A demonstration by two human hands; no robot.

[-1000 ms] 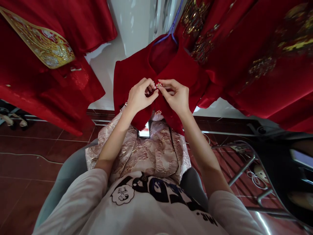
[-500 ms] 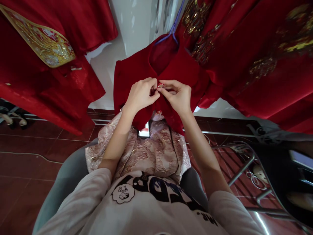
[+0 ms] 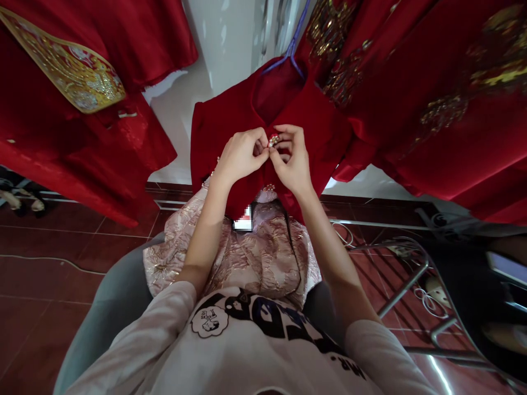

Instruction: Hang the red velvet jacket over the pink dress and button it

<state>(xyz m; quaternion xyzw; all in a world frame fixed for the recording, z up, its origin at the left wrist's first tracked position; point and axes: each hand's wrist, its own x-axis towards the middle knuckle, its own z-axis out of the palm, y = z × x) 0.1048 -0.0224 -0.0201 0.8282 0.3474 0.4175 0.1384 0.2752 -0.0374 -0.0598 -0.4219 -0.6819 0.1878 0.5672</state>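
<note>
A dark red jacket [image 3: 226, 118] hangs in front of me on a blue hanger [image 3: 291, 50]. At its front opening, a jewelled button [image 3: 273, 141] shows between my fingertips. My left hand [image 3: 242, 158] is closed in a pinch at the button's left edge; the exact bit of cloth it grips is hidden. From the right, my right hand [image 3: 294, 162] holds the button, with curled fingers behind it and the thumb below. A second jewelled button [image 3: 269, 187] is lower on the front. Pink brocade fabric [image 3: 251, 258] lies across my lap under the jacket.
Red embroidered garments hang at left [image 3: 144, 131] and right [image 3: 395, 131]. On my lap, a phone [image 3: 242, 224] is partly covered by the jacket. A metal-framed black chair [image 3: 448, 285] stands to the right, with cables [image 3: 430, 304] beneath it. A cord [image 3: 69, 263] crosses the tiled floor.
My right hand has shifted slightly left and its fingers have curled and turned more upright around the button. More of the button shows now. The left hand has barely moved.
</note>
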